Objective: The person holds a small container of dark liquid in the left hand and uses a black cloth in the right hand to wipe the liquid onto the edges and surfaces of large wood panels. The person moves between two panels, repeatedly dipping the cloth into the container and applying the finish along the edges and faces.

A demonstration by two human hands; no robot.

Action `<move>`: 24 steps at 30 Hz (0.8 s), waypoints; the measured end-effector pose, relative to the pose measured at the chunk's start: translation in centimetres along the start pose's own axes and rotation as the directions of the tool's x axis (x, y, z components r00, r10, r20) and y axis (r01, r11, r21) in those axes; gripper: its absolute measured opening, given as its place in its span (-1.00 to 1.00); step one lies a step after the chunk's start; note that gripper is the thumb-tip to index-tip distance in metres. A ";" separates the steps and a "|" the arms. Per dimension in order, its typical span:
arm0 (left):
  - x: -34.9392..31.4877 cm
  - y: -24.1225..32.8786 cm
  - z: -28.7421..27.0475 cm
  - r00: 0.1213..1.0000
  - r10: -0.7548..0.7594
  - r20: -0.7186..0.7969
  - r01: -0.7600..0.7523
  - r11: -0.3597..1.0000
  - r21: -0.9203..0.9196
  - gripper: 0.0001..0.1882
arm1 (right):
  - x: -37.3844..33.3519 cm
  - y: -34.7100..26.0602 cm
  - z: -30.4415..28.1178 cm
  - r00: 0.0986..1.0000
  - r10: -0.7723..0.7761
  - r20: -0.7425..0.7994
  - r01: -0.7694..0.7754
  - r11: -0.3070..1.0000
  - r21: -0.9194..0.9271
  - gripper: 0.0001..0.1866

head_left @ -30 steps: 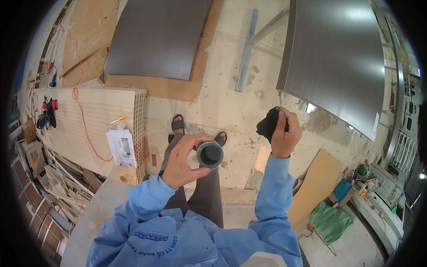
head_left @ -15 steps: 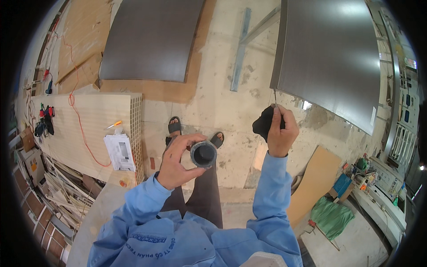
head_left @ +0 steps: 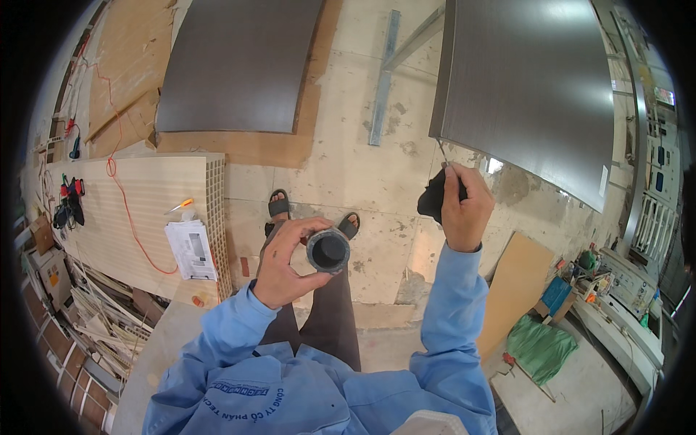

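Holding steady: left hand (head_left: 286, 264) clasps round black can (head_left: 328, 251); right hand (head_left: 464, 210) pinches dark cloth (head_left: 433, 197); I judge 1 slip drops the can onto the sandalled feet (head_left: 279, 206).

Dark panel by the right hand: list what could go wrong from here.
The right hand holds a black cloth at the dark panel corner; knuckles might catch that edge. The left hand grips a round can above the sandalled feet; a slip could drop it there.
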State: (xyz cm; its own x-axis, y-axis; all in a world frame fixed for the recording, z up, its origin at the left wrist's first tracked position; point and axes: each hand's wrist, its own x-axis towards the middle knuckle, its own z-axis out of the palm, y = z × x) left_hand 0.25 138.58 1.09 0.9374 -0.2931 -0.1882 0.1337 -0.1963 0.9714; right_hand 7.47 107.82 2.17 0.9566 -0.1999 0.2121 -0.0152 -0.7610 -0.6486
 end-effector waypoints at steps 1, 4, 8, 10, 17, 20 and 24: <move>0.0 0.0 0.0 1.000 0.013 0.000 -0.013 1.000 0.020 -0.26 | 0.0 0.0 -0.2 1.000 -0.008 0.002 0.008 1.000 -0.004 -0.92; -0.1 0.0 0.1 1.000 0.024 -0.001 -0.024 0.999 0.032 -0.26 | 0.2 0.0 -0.5 1.000 0.004 0.022 -0.004 1.000 0.004 -0.92; -0.2 0.0 0.3 1.000 0.007 0.004 -0.007 1.000 0.004 -0.26 | 0.5 0.1 -0.8 0.999 -0.043 0.015 0.044 0.998 -0.039 -0.92; -0.2 0.0 0.3 1.000 0.011 0.001 -0.011 1.000 0.009 -0.26 | 0.7 0.2 -0.9 0.999 -0.042 0.018 0.042 0.999 -0.034 -0.92; -0.2 0.2 0.6 1.000 0.015 0.002 -0.015 1.000 0.010 -0.26 | 1.2 0.4 -1.0 0.999 -0.047 0.026 0.048 0.998 -0.038 -0.92; -0.2 0.2 0.5 1.000 0.018 0.000 -0.018 1.000 0.015 -0.27 | 1.2 0.3 -1.1 0.998 -0.066 0.015 0.067 0.997 -0.033 -0.92; -0.1 0.3 0.5 1.000 0.018 -0.003 -0.018 1.000 0.015 -0.27 | 1.1 0.3 -1.4 0.998 -0.033 0.046 0.036 0.998 -0.058 -0.91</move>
State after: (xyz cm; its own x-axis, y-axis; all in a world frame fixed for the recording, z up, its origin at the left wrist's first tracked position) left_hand 0.00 138.13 1.30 0.9407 -0.2935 -0.1703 0.1120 -0.2055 0.9722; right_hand 8.15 106.50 3.28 0.9688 -0.1463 0.1999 0.0022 -0.8019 -0.5974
